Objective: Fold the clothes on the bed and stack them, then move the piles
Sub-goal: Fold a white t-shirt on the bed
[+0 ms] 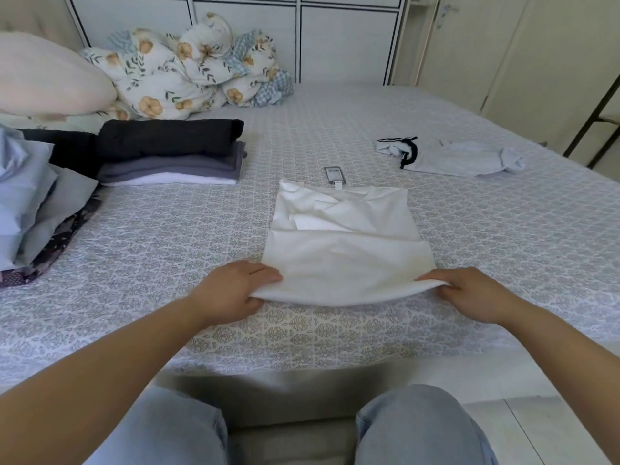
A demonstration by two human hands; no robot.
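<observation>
We see the left hand (pixel 235 290) and the right hand (pixel 469 293) at the near edge of a white garment (pixel 345 250) that lies on the bed (pixel 167 236). Each grip is clamped on one near corner of the cloth: the fingers lie on top and the thumb goes under, so the near edge is a little raised between the two hands. The far part of the garment lies flat on the bed, beyond both hands, with its sides already folded in.

Just past the far edge of the garment there is a dark tag (pixel 334 174). Far beyond the left hand, and to its left, stands a folded pile (pixel 171 152) with a black piece on top, grey pieces below and a white one at the bottom. Far beyond the right hand lies a light blue garment (pixel 453 157), not folded. At the far left we see loose blue clothes (pixel 30 203), a pink pillow (pixel 47 75) and a flowered quilt (pixel 188 72).
</observation>
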